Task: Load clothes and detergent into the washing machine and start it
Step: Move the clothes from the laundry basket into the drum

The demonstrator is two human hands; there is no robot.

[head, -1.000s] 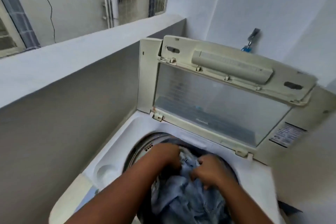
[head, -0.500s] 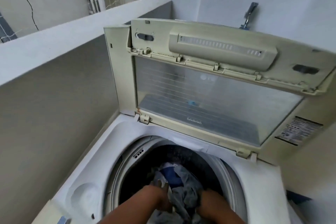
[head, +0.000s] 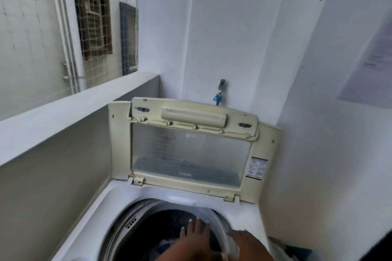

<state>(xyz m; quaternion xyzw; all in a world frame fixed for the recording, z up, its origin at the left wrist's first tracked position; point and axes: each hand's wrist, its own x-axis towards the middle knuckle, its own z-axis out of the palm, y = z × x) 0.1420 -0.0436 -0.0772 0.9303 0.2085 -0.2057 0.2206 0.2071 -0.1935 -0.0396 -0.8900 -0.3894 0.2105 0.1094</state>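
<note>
Loading stage, roughly midway by the look of it. White top-loading washing machine [head: 89,224] open, cream plastic lid with clear window panel [head: 186,150] propped upright at the back. Dark round drum [head: 161,231] partly filled: bluish-grey bundle of clothes [head: 167,245] low in it, only a scrap visible at the bottom edge, amount impossible to tell. No detergent container in view, no sign of powder or liquid added; control panel out of view, so start step presumably still ahead. Lid needs closing too.

Left hand [head: 196,237] over the drum opening, fingers [head: 192,225] straight and spread apart, gripping nothing, hovering above or just touching the clothes; contact hidden. Right hand [head: 247,243] on the right rim of the drum, fingers cut off by the rim and blur, curled or flat cannot tell.

Around: round recess in the machine top at left edge, white label sticker [head: 257,168] on the lid frame, metal wall tap with blue fitting [head: 220,91] behind the lid, grey concrete ledge [head: 74,116] left, white walls, barred window [head: 93,21] across the gap outside.
</note>
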